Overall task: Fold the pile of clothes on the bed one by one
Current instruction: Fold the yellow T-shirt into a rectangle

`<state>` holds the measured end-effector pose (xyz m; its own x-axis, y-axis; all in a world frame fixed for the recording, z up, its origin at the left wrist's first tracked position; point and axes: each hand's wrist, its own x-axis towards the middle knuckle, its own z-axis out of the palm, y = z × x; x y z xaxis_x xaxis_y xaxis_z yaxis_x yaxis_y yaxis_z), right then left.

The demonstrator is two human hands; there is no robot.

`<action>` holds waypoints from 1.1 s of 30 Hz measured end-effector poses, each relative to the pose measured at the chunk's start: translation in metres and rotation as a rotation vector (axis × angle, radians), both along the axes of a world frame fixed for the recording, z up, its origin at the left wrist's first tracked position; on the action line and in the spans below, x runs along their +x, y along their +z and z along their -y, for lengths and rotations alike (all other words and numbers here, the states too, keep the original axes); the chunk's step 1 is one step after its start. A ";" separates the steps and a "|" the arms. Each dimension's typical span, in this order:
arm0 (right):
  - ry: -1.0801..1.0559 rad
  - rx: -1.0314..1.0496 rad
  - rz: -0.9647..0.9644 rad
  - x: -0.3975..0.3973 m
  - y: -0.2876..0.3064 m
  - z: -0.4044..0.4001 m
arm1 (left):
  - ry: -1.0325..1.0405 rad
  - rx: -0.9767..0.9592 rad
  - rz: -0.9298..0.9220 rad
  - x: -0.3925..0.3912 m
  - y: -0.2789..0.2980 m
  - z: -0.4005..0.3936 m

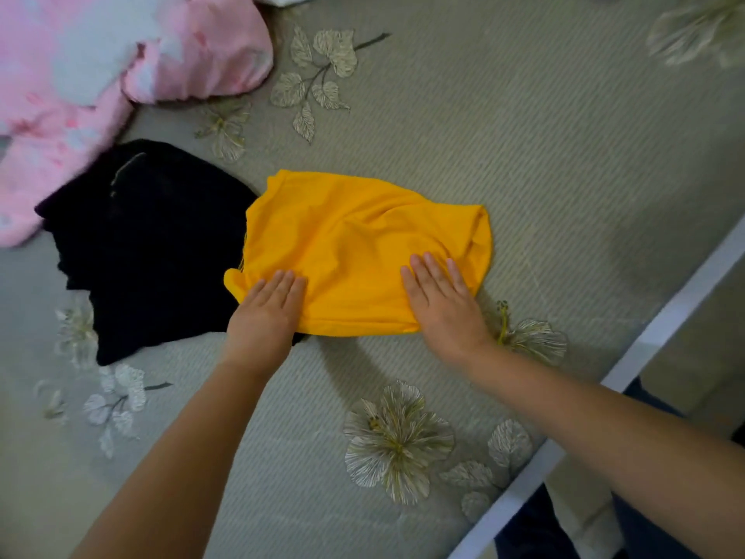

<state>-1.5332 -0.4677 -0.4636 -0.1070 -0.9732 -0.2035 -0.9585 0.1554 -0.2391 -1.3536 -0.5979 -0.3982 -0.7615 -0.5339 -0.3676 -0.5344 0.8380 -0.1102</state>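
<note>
Floral bedspread (524, 135), mid-bed: yellow garment (363, 252) lies part-folded, pressed flat by left hand (268, 312) and right hand (441, 300), fingers straight, nothing gripped. Creases should be smoothed outward before folding again.

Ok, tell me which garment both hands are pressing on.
The yellow one: left hand and right hand lie flat on it. The black and pink ones lie untouched.

Both bare forearms are stretched forward from the lower edge of the view. The left hand (266, 312) is laid palm down, fingers straight and held together. The right hand (441, 300) is likewise pressed flat, its fingers straight and slightly spread, wrist angled inward.
</note>
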 end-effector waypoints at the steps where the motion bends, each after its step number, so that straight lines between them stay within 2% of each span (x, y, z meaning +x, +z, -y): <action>1: 0.006 -0.028 0.000 -0.009 0.005 -0.002 | 0.024 -0.005 -0.008 -0.007 0.000 -0.004; 7: -0.052 -0.062 0.005 -0.104 0.042 -0.019 | 0.067 -0.031 -0.077 -0.090 0.014 -0.026; 10: 0.025 0.057 -0.042 -0.174 0.063 -0.029 | 0.053 -0.058 -0.156 -0.153 0.031 -0.030; 15: -0.005 0.051 -0.076 -0.293 0.128 -0.040 | 0.041 -0.079 -0.100 -0.267 0.076 -0.032; 20: -0.126 0.006 -0.132 -0.394 0.199 -0.053 | -0.028 -0.159 -0.063 -0.380 0.142 -0.040; 27: -0.259 -0.066 -0.255 -0.505 0.260 -0.051 | -0.161 -0.250 -0.132 -0.520 0.209 -0.011; 33: -0.295 -0.115 -0.365 -0.607 0.295 0.000 | -0.225 -0.283 -0.216 -0.631 0.234 0.051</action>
<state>-2.1400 -0.4677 -0.1683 -0.4263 -0.9046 0.0055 -0.9020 0.4255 0.0731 -1.9844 -0.6490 -0.1642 -0.9139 -0.4029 -0.0494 -0.3779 0.8890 -0.2586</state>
